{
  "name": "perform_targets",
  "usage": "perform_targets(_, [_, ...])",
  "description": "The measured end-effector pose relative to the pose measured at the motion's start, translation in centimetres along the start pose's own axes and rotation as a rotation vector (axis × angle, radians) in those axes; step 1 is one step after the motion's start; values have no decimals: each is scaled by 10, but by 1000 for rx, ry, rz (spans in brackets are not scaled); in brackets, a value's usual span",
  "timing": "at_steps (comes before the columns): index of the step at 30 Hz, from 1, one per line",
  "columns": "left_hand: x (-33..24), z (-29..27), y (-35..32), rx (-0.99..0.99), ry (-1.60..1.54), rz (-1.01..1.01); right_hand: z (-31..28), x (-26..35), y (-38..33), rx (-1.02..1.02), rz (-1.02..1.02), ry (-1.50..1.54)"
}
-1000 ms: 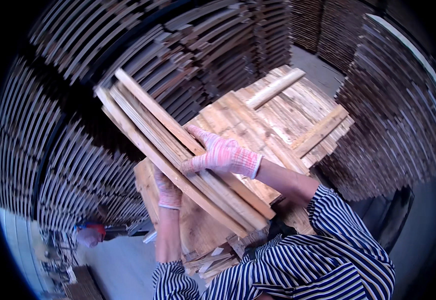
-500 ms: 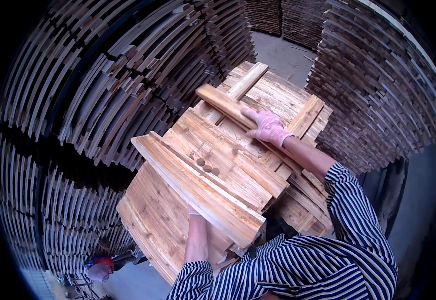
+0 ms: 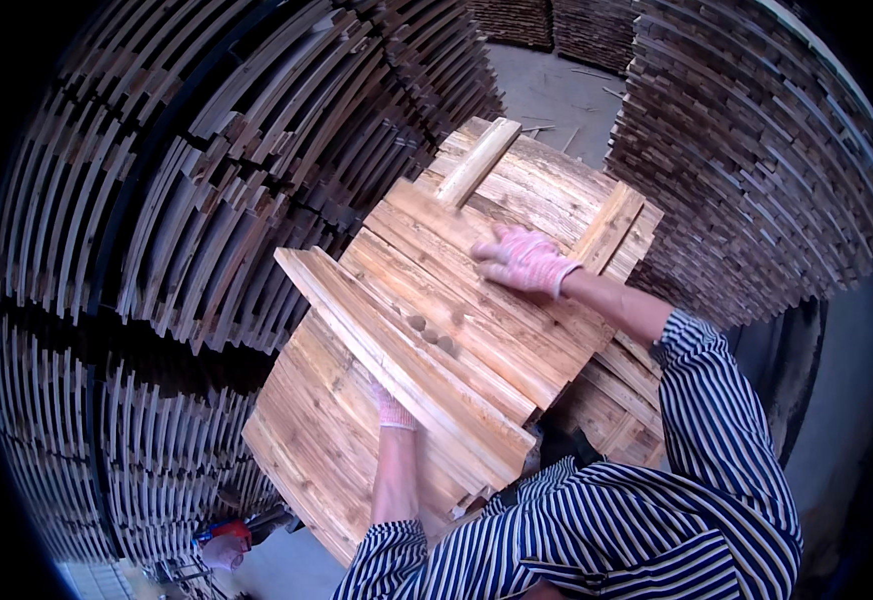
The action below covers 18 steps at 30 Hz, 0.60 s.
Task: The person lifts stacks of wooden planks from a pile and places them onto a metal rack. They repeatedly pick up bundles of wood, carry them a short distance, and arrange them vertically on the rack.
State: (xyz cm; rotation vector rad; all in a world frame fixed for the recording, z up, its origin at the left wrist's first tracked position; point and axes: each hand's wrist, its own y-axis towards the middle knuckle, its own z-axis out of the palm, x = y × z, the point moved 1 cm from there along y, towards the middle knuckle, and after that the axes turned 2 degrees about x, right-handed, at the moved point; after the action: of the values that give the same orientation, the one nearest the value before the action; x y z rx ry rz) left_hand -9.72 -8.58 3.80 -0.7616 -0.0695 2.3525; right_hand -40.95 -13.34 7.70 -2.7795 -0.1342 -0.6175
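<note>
My right hand (image 3: 525, 262), in a pink-and-white knit glove, lies over a row of wooden planks (image 3: 457, 265) with its fingers spread. Below it, a long plank (image 3: 407, 370) stands tilted on edge across the near side of that row. Against this plank is my left hand (image 3: 394, 408), gloved alike, its fingers hidden by the wood. The planks rest on two crosswise strips, a left one (image 3: 479, 162) and a right one (image 3: 607, 228), laid over a lower layer of boards (image 3: 557, 180). Nearer me lies another layer of boards (image 3: 317, 425).
Tall stacks of thin boards rise at the left (image 3: 227, 200) and at the right (image 3: 747, 160). Grey floor (image 3: 547, 95) shows beyond the pile, with scraps on it. A red-and-blue object (image 3: 225, 535) is at the lower left.
The loose plank under my right hand has come toward me and now lies flush with the row. My right hand's fingers have spread. More of my left hand shows beside the tilted plank.
</note>
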Motion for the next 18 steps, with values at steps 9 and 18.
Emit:
perform_targets(9, [-10,15,47,-230,243,308,-31,124,-31,154,-35,574])
perform_targets(18, [15,-5,53,-65,-109,170,-20,103,-47,-9,-64,206])
